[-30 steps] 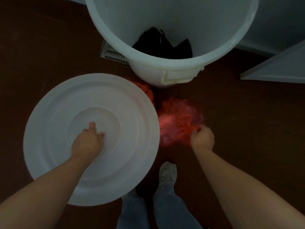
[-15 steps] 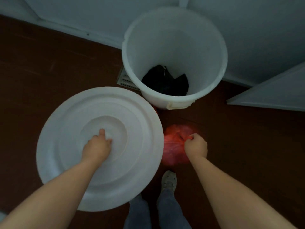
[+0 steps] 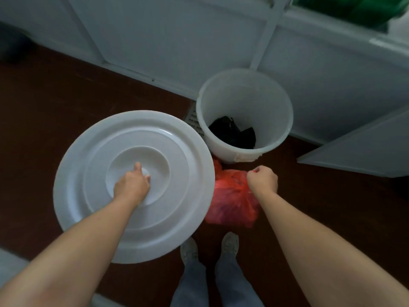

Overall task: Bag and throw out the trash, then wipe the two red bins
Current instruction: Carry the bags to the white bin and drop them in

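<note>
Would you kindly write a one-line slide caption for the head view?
Left hand holds a white lid, right hand grips a red bag beside the open white bucket.

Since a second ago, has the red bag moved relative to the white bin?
Yes. The right hand has raised the red bag toward the camera: it now looks larger against the white bin, still just in front of it.

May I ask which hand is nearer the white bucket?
Right. The right hand, holding the red bag, is just before the bucket; the left hand grips the lid, farther left.
</note>
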Demonstrator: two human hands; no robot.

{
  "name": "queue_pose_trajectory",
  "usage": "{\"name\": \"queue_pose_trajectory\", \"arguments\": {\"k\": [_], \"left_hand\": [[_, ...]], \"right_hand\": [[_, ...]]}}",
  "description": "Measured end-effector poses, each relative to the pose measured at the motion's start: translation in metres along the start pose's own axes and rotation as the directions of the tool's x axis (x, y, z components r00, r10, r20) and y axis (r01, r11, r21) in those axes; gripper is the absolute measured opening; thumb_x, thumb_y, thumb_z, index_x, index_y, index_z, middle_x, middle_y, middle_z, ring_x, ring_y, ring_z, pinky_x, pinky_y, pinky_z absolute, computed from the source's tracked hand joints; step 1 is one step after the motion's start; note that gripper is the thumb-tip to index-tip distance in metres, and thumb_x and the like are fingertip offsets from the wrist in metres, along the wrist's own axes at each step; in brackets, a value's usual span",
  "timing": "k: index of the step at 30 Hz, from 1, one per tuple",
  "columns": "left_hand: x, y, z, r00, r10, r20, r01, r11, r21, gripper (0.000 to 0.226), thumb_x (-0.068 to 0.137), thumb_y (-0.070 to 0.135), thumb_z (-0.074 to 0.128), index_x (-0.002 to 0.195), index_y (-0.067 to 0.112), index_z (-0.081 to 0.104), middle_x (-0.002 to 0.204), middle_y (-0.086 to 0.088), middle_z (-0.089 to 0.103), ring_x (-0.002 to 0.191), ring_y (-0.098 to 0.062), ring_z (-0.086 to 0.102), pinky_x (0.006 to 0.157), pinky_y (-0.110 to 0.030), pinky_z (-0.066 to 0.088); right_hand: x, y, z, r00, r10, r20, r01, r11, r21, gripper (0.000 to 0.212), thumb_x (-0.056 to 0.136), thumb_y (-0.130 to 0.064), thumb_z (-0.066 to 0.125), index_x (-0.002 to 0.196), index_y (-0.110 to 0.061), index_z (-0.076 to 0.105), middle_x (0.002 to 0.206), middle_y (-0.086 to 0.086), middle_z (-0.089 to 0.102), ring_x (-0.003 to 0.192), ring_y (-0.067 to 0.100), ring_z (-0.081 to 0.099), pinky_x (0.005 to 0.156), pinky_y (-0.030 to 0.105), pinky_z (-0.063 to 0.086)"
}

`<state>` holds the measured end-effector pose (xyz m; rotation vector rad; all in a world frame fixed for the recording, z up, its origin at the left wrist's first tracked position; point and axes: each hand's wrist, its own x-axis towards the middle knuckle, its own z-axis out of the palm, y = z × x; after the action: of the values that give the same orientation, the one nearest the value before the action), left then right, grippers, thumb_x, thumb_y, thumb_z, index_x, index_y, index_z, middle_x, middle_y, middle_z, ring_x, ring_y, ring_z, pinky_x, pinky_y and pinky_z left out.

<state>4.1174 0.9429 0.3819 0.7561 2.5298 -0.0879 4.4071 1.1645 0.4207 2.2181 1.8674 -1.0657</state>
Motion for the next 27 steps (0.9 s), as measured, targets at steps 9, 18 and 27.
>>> {"name": "queue_pose_trajectory", "arguments": {"k": [9, 18, 27], "left_hand": [[-0.003, -0.002, -0.110, 0.993, -0.034, -0.115, 0.028, 0.998, -0.056, 0.063, 0.101, 0.043, 0.042, 0.155, 0.019, 0.022, 0.131, -0.025, 0.060, 0.115, -0.042, 0.060, 0.091, -0.046, 0.048], [0.016, 0.044, -0.184, 0.983, -0.010, -0.182, -0.008, 0.995, -0.099, 0.061, 0.100, 0.042, 0.045, 0.153, 0.019, 0.023, 0.132, -0.024, 0.058, 0.117, -0.043, 0.059, 0.091, -0.047, 0.047], [0.069, 0.123, -0.204, 0.988, -0.019, -0.154, 0.004, 0.995, -0.095, 0.052, 0.099, 0.042, 0.047, 0.142, 0.020, 0.030, 0.124, -0.024, 0.061, 0.112, -0.042, 0.062, 0.086, -0.045, 0.046]], "right_hand": [[-0.046, -0.118, -0.068, 0.965, -0.253, -0.073, 0.258, 0.964, 0.063, 0.018, 0.085, -0.023, 0.057, 0.090, -0.017, 0.074, 0.098, 0.009, 0.073, 0.092, 0.029, 0.062, 0.077, 0.030, 0.044], [-0.020, -0.215, -0.146, 0.915, -0.316, -0.253, 0.367, 0.911, 0.189, 0.021, 0.086, -0.018, 0.059, 0.094, -0.010, 0.077, 0.104, 0.014, 0.075, 0.106, 0.032, 0.067, 0.088, 0.032, 0.049], [0.066, -0.262, -0.178, 0.904, -0.366, -0.223, 0.409, 0.891, 0.195, 0.020, 0.089, -0.017, 0.059, 0.096, -0.012, 0.077, 0.106, 0.012, 0.075, 0.107, 0.030, 0.066, 0.087, 0.029, 0.048]]}}
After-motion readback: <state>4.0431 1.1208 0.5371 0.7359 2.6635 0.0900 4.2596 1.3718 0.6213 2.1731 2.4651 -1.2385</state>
